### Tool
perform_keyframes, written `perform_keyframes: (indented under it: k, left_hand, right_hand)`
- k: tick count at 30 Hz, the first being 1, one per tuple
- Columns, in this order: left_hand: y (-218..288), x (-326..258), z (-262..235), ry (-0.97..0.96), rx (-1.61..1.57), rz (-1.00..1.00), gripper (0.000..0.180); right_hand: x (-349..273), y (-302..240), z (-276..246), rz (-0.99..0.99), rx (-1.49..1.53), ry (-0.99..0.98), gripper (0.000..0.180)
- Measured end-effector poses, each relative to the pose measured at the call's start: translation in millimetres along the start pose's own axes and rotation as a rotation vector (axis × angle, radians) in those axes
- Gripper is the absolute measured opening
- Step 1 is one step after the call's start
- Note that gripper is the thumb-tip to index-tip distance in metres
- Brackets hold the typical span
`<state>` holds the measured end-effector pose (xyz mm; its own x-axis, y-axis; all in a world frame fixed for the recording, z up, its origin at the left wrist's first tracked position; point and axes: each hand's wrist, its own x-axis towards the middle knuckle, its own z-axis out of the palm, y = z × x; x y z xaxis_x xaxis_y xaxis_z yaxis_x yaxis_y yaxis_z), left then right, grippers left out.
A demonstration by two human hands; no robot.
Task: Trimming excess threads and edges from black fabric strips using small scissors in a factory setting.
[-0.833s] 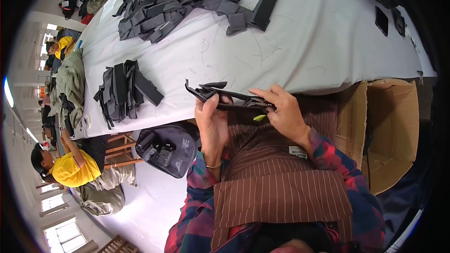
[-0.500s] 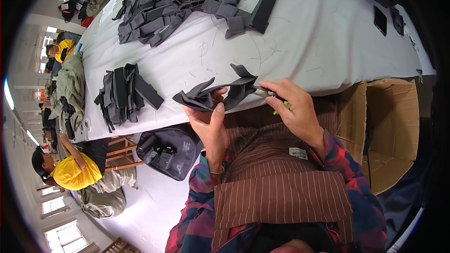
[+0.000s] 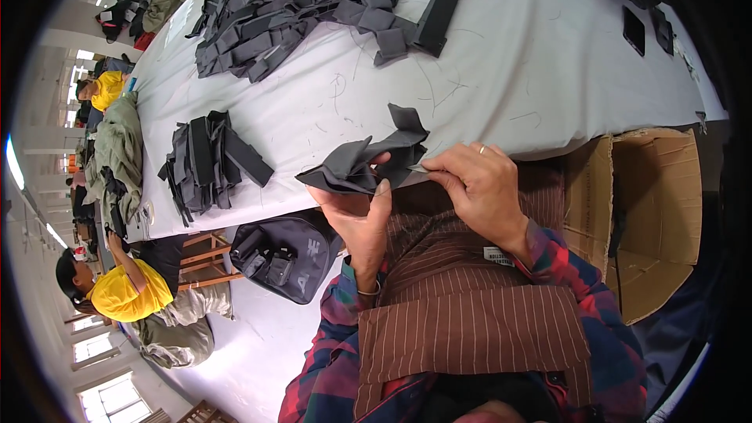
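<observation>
A crumpled dark grey fabric piece hangs at the near edge of the white table. My left hand grips it from below, thumb up against the cloth. My right hand, with a ring on one finger, pinches the piece's right end between thumb and fingers. Both forearms in plaid sleeves rise from a brown striped apron.
A small stack of dark fabric pieces lies to the left on the table, and a large heap of similar pieces lies farther back. An open cardboard box stands on the right. A black bag sits under the table's edge. A person in yellow sits at left.
The fabric piece, held flat and stretched between both hands earlier, has been turned and bunched up; one flap now sticks up over the table edge.
</observation>
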<state>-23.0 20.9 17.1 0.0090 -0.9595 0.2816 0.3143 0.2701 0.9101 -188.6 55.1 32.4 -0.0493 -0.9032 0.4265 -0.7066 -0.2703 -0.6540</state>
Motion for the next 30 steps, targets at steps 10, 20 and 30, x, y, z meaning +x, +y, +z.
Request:
perform_keyframes:
  k: [10,20,30]
  left_hand:
    - [-8,-7,-4,-0.046,0.111,0.015,0.077]
    - [-14,-10,-1,-0.051,0.089,0.078,0.070]
    - [1,8,-3,-0.040,-0.047,-0.203,0.062]
  right_hand:
    - [5,-12,16,-0.016,0.008,-0.054,0.019]
    - [6,-13,27,-0.025,-0.075,-0.074,0.014]
    - [7,-3,17,0.084,0.084,-0.090,0.011]
